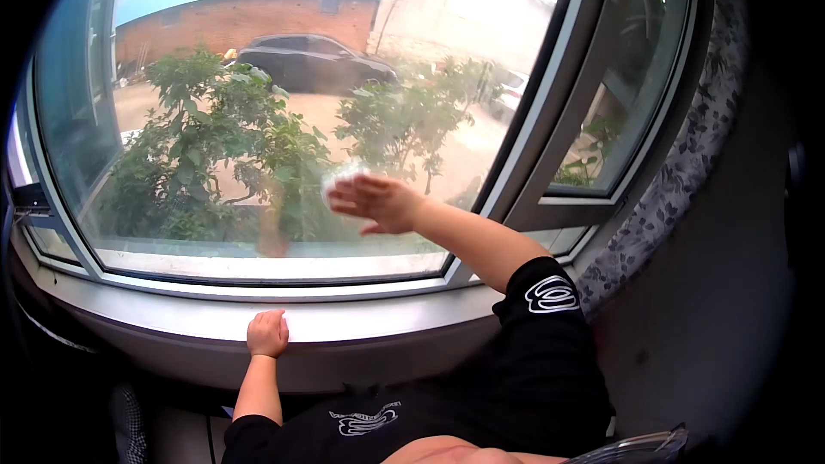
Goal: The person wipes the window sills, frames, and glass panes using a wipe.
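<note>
Against the large window pane (258,155), my right hand (375,203) presses a crumpled white tissue or cloth (342,179) flat to the glass. The white material shows above and to the left of the fingers, and the palm covers the rest. My left hand (268,333) rests on the edge of the pale window sill (344,320), its fingers curled; what it may hold cannot be made out.
A metal frame (537,103) separates the large pane from a narrower window at the right. A patterned curtain (670,198) hangs beside it. Through the glass show green bushes (202,137), a dark car (309,62) and a brick wall (198,34).
</note>
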Tool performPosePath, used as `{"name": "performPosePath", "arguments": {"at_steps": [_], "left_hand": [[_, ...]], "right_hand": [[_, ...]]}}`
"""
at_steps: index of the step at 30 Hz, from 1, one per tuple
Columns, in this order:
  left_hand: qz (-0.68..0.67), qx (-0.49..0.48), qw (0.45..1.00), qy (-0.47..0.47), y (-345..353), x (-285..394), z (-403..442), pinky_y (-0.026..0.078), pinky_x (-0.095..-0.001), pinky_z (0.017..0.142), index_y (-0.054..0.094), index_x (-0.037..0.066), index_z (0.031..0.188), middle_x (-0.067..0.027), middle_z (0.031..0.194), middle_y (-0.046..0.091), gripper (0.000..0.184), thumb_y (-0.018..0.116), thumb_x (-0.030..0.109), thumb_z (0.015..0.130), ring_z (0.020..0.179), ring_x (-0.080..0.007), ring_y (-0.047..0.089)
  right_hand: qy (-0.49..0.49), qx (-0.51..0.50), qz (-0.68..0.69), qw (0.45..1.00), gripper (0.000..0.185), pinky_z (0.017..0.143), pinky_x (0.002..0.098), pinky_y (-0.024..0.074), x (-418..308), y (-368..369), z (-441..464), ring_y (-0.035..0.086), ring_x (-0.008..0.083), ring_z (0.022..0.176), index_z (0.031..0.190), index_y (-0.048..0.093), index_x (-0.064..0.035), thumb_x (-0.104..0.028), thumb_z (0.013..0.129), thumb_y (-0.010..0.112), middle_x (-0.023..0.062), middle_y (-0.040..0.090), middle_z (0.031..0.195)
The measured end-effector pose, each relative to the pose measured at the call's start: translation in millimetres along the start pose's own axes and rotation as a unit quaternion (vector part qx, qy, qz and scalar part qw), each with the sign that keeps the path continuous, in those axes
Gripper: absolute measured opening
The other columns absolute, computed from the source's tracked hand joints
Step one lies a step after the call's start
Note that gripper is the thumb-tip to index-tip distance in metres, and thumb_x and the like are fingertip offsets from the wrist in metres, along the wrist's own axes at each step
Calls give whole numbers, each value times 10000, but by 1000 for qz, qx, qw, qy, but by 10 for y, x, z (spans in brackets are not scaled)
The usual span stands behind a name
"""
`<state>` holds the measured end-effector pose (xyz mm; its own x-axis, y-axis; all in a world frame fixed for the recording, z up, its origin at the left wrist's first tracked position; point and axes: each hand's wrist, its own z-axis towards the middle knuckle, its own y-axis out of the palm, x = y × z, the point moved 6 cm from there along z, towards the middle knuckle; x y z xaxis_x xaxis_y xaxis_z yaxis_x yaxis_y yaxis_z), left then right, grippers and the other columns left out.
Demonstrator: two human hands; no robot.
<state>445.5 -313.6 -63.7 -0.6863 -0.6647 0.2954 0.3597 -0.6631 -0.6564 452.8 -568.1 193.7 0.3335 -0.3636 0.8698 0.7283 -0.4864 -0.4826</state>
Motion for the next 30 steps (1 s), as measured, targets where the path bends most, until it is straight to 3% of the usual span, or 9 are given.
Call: {"name": "performPosePath", "arguments": {"at_steps": [3, 4, 5, 9, 17, 21, 23, 26, 30], "left_hand": [[-4, 4, 1000, -6, 1, -23, 38, 468, -384, 735, 636, 111, 916, -62, 860, 643, 164, 547, 172, 793, 840, -253, 597], [-1, 1, 1000, -9, -21, -12, 42, 467, -387, 740, 636, 114, 918, -62, 859, 642, 163, 546, 172, 795, 842, -255, 596], [0, -4, 1000, -13, -14, 7, 40, 465, -390, 745, 636, 117, 920, -62, 859, 640, 163, 545, 173, 796, 844, -256, 594], [4, -3, 1000, -10, 14, -18, 21, 463, -395, 747, 634, 115, 935, -68, 865, 633, 172, 546, 174, 800, 850, -265, 589], [51, 20, 998, 0, 0, 1, -2, 446, -391, 813, 585, 125, 1094, -69, 1045, 600, 293, 527, 202, 817, 988, -264, 552], [52, -2, 999, 3, -15, 18, 9, 439, -383, 845, 582, 134, 1122, -55, 1076, 591, 321, 532, 208, 815, 1017, -257, 542], [42, 1, 999, 13, -4, 7, 12, 427, -381, 874, 569, 137, 1149, -52, 1107, 584, 344, 532, 214, 816, 1044, -254, 531], [53, 8, 999, 1, -52, 48, 15, 403, -380, 917, 525, 136, 1205, -49, 1188, 543, 402, 542, 228, 814, 1090, -255, 502], [57, 39, 998, 0, -112, 77, 30, 382, -381, 951, 478, 125, 1244, -54, 1234, 501, 455, 552, 244, 811, 1122, -259, 478]], "right_hand": [[-43, 6, -10, 999, 703, 1152, 372, 20, 67, 120, -390, 110, 174, 1408, 1455, 217, -220, -604, 876, 330, -29, 164, 1525], [23, -34, 145, 989, 706, 1154, 373, 22, 419, 56, -485, 120, 170, 1405, 1455, 214, -207, -590, 875, 338, -26, 161, 1526], [94, -39, -18, 995, 685, 1155, 366, 26, 793, 18, -676, 132, 177, 1403, 1447, 243, -182, -563, 885, 336, -8, 168, 1524], [456, 210, -2, 865, 608, 1128, 429, 126, 1914, -479, -1553, 101, 336, 1399, 1439, 241, -122, -366, 924, 452, 137, 145, 1514], [439, 148, 121, 878, 813, 1112, 534, 28, -440, 966, -1417, -46, 434, 1382, 1459, 72, -47, -435, 881, 494, 195, -14, 1517], [217, -89, 280, 931, 702, 1143, 396, -21, -1568, 1256, -1403, 6, 173, 1420, 1471, 156, -180, -541, 901, 349, -17, 43, 1544], [231, -67, -48, 969, 726, 1146, 380, -7, -1050, 1096, -1453, 49, 158, 1418, 1473, 142, -178, -559, 891, 350, -19, 63, 1543], [453, 174, 94, 870, 729, 1122, 442, 113, 202, 584, -1529, 88, 346, 1398, 1441, 186, -51, -363, 887, 542, 192, 130, 1501], [505, 249, 135, 815, 709, 1117, 482, -2, 482, 187, -1051, 27, 390, 1396, 1448, 139, -21, -463, 942, 365, 201, 60, 1514]]}}
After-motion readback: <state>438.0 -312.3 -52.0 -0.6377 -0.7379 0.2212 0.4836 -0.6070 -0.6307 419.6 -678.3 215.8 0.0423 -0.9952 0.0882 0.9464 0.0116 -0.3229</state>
